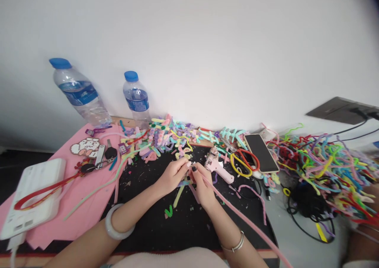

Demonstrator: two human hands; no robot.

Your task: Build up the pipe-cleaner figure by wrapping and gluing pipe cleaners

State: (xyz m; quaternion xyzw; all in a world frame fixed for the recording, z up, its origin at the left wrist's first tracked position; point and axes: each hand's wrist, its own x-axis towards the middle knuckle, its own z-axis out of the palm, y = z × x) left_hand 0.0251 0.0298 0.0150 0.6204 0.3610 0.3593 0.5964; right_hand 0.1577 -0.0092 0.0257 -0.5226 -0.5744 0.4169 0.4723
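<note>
My left hand and my right hand meet over the black mat, fingertips pinched together. A long pink pipe cleaner runs from between my fingers across my right forearm to the bottom edge. Its held end is mostly hidden by my fingers. Just below my hands lie a pale yellow-green pipe cleaner piece and a bent green piece. Right of my right hand rests a pink glue gun. Beyond it are scissors with yellow and red handles.
Small pipe cleaner shapes crowd the mat's back edge by two water bottles. A phone lies at right, near a big tangle of pipe cleaners and black cable. Pink sheets, keys and a white device lie left.
</note>
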